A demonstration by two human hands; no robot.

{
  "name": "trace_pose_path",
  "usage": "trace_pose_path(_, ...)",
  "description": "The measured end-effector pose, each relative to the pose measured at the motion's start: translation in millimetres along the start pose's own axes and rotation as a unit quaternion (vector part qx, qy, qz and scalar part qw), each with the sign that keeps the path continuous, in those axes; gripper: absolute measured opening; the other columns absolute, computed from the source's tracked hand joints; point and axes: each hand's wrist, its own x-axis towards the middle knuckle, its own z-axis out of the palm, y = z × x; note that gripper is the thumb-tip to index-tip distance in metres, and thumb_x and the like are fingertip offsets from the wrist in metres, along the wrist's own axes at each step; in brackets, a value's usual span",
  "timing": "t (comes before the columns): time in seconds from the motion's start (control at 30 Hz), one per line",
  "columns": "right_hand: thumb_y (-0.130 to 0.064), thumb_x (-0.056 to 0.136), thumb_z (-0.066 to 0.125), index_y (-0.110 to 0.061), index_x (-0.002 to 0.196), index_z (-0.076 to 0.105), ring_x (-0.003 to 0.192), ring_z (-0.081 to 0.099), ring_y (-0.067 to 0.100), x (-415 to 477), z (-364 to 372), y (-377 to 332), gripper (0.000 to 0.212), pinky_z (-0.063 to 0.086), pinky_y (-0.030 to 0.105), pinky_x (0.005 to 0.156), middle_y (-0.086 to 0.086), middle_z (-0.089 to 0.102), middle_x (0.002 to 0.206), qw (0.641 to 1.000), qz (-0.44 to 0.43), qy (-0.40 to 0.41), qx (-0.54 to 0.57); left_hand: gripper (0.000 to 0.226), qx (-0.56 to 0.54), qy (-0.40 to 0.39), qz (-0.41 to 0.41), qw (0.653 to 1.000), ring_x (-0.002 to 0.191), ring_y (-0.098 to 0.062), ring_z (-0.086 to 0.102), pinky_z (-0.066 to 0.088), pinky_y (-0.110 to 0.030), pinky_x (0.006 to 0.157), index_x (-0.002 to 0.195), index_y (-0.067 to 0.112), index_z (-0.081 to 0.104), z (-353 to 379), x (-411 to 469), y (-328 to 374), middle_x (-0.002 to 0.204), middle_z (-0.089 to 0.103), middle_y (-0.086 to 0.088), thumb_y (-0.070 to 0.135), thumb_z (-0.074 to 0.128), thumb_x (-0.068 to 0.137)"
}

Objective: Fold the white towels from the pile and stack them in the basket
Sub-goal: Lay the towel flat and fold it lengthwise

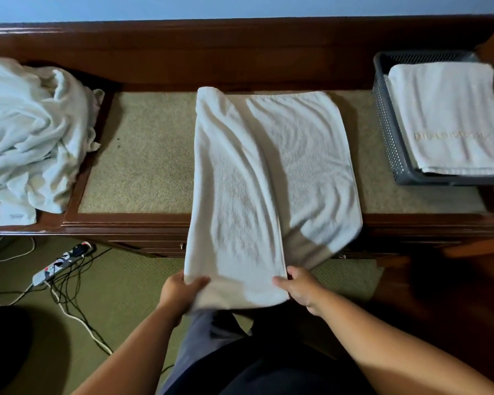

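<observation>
Two near corners of the white towel (268,166), draped lengthwise across the counter (143,155) and over its front edge, are pinched, one in each closed grip, by the left hand (180,292) and right hand (300,289). Soft, light, limp cloth is expected; corners are best held.

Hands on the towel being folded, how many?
2. The left hand grips the near left corner of the towel, and the right hand grips its near right corner, past the desk's front edge.
</observation>
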Motion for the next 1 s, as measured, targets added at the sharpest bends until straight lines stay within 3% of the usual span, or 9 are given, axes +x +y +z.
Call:
trace_pose_path(0.07, -0.019, 0.092, 0.067, -0.012, 0.120, 0.062, 0.075, 0.067, 0.012, -1, 3, -1, 0.029, 0.057, 0.028, 0.069, 0.002, 0.072, 0.099, 0.999, -0.009, 0.024, -0.048, 0.026, 0.030, 0.001, 0.002, 1.000, 0.077, -0.026, 0.065, 0.046, -0.032, 0.061, 0.086, 0.015, 0.064, 4, 1, 2, 0.077, 0.067, -0.003, 0.031, 0.083, 0.079)
trace_pose_path(0.1, -0.011, 0.092, 0.062, -0.012, 0.116, 0.061, 0.066, 0.065, 0.014, 0, 5, -2, 0.024, 0.056, 0.031, 0.064, 0.004, 0.070, 0.089, 0.996, -0.016, 0.047, -0.071, 0.024, 0.059, -0.002, 0.005, 0.998, 0.079, -0.029, 0.066, 0.045, -0.033, 0.063, 0.086, 0.015, 0.064, 7, 3, 1, 0.078, 0.066, -0.003, 0.030, 0.081, 0.081)
trace_pose_path(0.2, -0.015, 0.087, 0.068, -0.018, 0.127, 0.053, 0.087, 0.062, 0.017, -1, 7, -8, 0.042, 0.050, 0.028, 0.075, 0.000, 0.059, 0.102, 0.984, -0.020, 0.093, -0.151, 0.019, 0.147, -0.022, -0.003, 0.989, 0.086, -0.031, 0.065, 0.052, -0.036, 0.072, 0.098, 0.012, 0.064, 11, 6, -6, 0.091, 0.069, -0.008, 0.020, 0.072, 0.083)
trace_pose_path(0.27, -0.023, 0.090, 0.070, -0.022, 0.136, 0.045, 0.099, 0.055, 0.015, -1, 4, -13, 0.052, 0.042, 0.025, 0.081, -0.001, 0.049, 0.120, 0.980, -0.030, 0.089, -0.175, 0.033, 0.195, -0.028, -0.023, 0.980, 0.096, -0.029, 0.060, 0.049, -0.033, 0.080, 0.114, 0.010, 0.059, 10, 6, -11, 0.116, 0.064, -0.014, 0.017, 0.070, 0.084)
trace_pose_path(0.37, -0.028, 0.093, 0.065, -0.026, 0.141, 0.039, 0.110, 0.056, 0.017, 2, -2, -27, 0.055, 0.048, 0.029, 0.087, 0.001, 0.036, 0.139, 0.964, -0.085, 0.119, -0.221, 0.055, 0.224, -0.007, 0.000, 0.975, 0.119, -0.033, 0.055, 0.047, -0.040, 0.097, 0.136, 0.012, 0.050, 7, 6, -7, 0.138, 0.047, -0.015, 0.024, 0.071, 0.087)
trace_pose_path(0.53, -0.017, 0.092, 0.064, -0.016, 0.143, 0.041, 0.122, 0.049, 0.025, 17, -10, -64, 0.056, 0.041, 0.031, 0.104, 0.008, 0.036, 0.137, 0.939, -0.175, 0.190, -0.226, 0.056, 0.295, 0.027, 0.197, 0.935, 0.127, -0.030, 0.045, 0.043, -0.044, 0.104, 0.142, 0.020, 0.047, 10, 4, 28, 0.139, 0.044, -0.005, 0.030, 0.066, 0.089)
trace_pose_path(0.63, -0.016, 0.091, 0.064, -0.016, 0.146, 0.037, 0.127, 0.045, 0.026, 29, -12, -88, 0.061, 0.038, 0.032, 0.106, 0.009, 0.034, 0.141, 0.941, -0.163, 0.222, -0.197, 0.056, 0.309, 0.026, 0.273, 0.911, 0.132, -0.030, 0.041, 0.038, -0.045, 0.109, 0.142, 0.021, 0.047, 16, 15, 50, 0.145, 0.041, -0.003, 0.029, 0.064, 0.089)
trace_pose_path(0.87, -0.029, 0.092, 0.064, -0.017, 0.155, 0.024, 0.137, 0.040, 0.029, 61, -25, -127, 0.076, 0.036, 0.039, 0.113, 0.010, 0.036, 0.150, 0.959, -0.108, 0.194, -0.178, 0.055, 0.320, -0.001, 0.322, 0.891, 0.149, -0.026, 0.021, 0.025, -0.045, 0.119, 0.149, 0.027, 0.039, 31, 61, 86, 0.164, 0.020, 0.002, 0.035, 0.055, 0.097)
trace_pose_path(1.0, -0.033, 0.089, 0.067, -0.016, 0.157, 0.023, 0.123, 0.053, 0.025, 90, -37, -154, 0.082, 0.041, 0.029, 0.098, 0.007, 0.055, 0.132, 0.968, -0.095, 0.170, -0.159, 0.059, 0.344, 0.015, 0.368, 0.864, 0.149, -0.030, 0.025, 0.022, -0.048, 0.120, 0.150, 0.024, 0.042, 28, 95, 105, 0.164, 0.026, -0.004, 0.044, 0.042, 0.095)
